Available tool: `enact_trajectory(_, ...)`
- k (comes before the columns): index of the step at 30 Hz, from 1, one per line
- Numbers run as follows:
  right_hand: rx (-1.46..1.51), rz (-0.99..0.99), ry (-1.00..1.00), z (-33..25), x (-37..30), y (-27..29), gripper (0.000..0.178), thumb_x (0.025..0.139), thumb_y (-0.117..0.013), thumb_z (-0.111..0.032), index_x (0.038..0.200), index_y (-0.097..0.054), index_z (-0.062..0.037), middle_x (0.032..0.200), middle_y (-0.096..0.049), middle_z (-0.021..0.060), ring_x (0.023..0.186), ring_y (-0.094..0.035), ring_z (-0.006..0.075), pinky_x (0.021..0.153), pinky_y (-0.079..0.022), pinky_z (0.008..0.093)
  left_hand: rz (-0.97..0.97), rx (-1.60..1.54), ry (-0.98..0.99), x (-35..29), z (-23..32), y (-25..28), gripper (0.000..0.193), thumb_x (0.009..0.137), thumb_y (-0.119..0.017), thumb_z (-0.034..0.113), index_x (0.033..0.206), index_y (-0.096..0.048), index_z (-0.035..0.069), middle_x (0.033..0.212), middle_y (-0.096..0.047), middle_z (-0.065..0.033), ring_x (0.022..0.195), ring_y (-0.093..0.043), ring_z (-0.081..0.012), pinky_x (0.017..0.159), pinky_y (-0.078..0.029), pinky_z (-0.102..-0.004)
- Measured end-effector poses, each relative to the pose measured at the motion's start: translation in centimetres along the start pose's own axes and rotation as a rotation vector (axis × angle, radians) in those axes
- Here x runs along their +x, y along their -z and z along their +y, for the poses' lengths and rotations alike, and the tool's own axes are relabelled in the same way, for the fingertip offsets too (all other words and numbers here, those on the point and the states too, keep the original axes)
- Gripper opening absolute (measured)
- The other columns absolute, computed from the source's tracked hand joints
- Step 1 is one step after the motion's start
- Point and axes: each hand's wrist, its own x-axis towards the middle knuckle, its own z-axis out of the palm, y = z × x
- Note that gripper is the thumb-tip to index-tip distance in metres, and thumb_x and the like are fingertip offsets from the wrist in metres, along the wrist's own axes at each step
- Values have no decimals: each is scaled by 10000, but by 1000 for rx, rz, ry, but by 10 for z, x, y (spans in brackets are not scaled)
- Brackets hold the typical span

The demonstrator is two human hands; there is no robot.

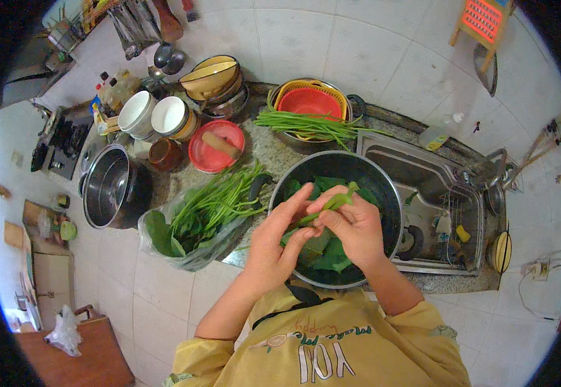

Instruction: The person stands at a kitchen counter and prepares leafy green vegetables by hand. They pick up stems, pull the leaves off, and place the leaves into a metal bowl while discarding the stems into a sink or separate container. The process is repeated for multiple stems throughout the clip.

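Both hands are together over a dark pot (393,193), which holds green leaves (332,255). Between them is a green leafy stem (338,199), pinched by the fingers of my right hand (351,226). My left hand (283,229) closes on the same stem from the other side; its fingertips meet those of the right. Left of the pot, a clear plastic bag (200,258) lies open with a bunch of leafy greens (219,203) in it, long stems toward the pot. More cut stems (309,124) rest across a yellow basket (341,97) behind the pot.
A steel sink (416,261) with a wire rack and yellow sponge (463,233) adjoins the pot on the right. To the left stand a red plate (200,155), a brown jar (164,155), white bowls (170,116) and a big black pot (114,193). Ladles (164,55) hang behind.
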Motion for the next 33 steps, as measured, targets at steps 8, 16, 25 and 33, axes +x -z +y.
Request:
enact_trajectory(8,-197,101,11,-2,-14,21,129,775,-588,-8,903,-577,-6,882,-543,55,781,-557,117,649,-483,228,-95,580,-264,3,-4,0,524,681,-550,-61,1175,-518,112,687,-482,-82,585,-513,-229,533,-426,-305)
enact_trajectory(16,-899,36,395,-38,-10,55,184,710,-636,-39,891,-603,-49,808,-560,73,718,-569,216,621,-475,289,-96,803,-333,2,-2,9,508,572,-554,-34,1049,-610,133,655,-474,-46,552,-505,-207,482,-412,-303)
enact_trajectory(25,-1054,-46,492,-41,-13,64,196,640,-649,-26,827,-601,-61,772,-560,77,673,-556,247,571,-463,317,-89,753,-402,7,1,2,333,618,-569,-22,930,-611,86,683,-504,-63,575,-515,-235,501,-419,-313)
enact_trajectory(33,-826,-17,316,-29,-23,49,135,684,-606,-1,817,-598,-24,721,-576,89,638,-568,211,559,-459,289,-156,455,-256,9,2,-27,131,702,-616,62,825,-578,35,715,-537,-91,654,-535,-288,576,-422,-362)
